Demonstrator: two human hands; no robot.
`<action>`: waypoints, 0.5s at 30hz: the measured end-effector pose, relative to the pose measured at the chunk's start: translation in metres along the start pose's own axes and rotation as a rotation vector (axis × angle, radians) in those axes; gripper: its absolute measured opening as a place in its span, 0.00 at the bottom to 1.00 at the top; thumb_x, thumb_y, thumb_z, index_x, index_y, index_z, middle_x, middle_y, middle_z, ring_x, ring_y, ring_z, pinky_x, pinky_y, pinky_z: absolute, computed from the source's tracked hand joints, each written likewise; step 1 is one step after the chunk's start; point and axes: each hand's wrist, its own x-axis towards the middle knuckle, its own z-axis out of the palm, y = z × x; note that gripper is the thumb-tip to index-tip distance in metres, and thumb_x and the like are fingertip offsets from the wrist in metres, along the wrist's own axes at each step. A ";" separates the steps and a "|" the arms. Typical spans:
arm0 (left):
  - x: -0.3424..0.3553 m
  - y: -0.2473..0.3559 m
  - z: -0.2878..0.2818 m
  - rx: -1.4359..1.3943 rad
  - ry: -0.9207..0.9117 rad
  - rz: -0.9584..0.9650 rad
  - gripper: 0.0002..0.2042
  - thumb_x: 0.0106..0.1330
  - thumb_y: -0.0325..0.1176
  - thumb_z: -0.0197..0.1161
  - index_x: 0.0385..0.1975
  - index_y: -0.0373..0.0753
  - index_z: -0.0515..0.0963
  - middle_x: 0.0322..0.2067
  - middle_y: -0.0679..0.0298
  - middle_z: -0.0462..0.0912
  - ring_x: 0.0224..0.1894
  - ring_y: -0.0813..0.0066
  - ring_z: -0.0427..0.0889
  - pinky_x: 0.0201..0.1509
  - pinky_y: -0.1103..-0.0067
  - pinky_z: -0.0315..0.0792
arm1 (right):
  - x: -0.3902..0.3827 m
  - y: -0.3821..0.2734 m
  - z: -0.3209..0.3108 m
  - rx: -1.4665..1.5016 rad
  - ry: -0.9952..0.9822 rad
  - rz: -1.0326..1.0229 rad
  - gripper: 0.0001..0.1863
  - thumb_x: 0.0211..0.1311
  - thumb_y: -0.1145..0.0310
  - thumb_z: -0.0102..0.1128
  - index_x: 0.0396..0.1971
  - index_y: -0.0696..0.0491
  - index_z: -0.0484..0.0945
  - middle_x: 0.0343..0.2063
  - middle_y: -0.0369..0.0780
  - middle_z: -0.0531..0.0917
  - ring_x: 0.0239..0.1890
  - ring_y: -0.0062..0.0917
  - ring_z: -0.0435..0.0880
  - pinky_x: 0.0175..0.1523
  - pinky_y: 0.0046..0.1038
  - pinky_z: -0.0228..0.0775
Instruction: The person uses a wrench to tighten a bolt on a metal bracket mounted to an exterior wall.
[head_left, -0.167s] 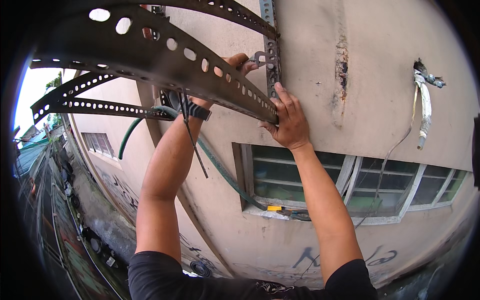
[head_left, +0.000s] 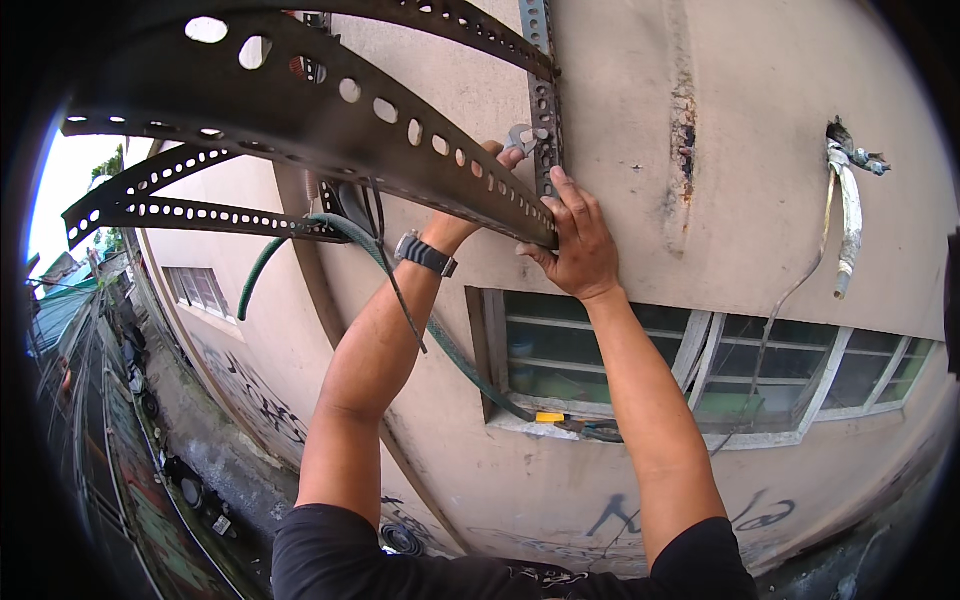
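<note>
A brown slotted angle bar [head_left: 400,140] runs from the upper left toward the wall, meeting an upright slotted bar [head_left: 545,120] fixed there. My left hand [head_left: 508,157], with a dark watch on its wrist, reaches up behind the angle bar, which hides most of the palm and fingers. It is closed on a grey metal wrench [head_left: 520,138], whose jaws sit at the upright's edge, by what looks like a bolt. My right hand [head_left: 582,245] grips the wall end of the angle bar, thumb beneath and fingers up against the upright.
A green hose [head_left: 465,368] hangs past my left arm to the window sill, where a yellow-ended tool [head_left: 550,417] lies. Louvred windows [head_left: 600,340] span the wall below. Another slotted bracket [head_left: 200,213] juts out left. Wrapped pipes [head_left: 848,215] stick out right. A street lies far below.
My left forearm and watch have swung right and slightly down. The wrench has turned at the upright's edge, its head now tilted differently. My right hand stays in place.
</note>
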 end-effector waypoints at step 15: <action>0.012 0.009 0.010 -0.007 -0.138 -0.238 0.22 0.78 0.51 0.56 0.37 0.34 0.83 0.17 0.59 0.78 0.19 0.74 0.76 0.25 0.72 0.69 | 0.002 -0.008 0.009 -0.023 0.043 0.043 0.37 0.65 0.32 0.54 0.53 0.53 0.72 0.68 0.45 0.69 0.63 0.44 0.75 0.66 0.41 0.72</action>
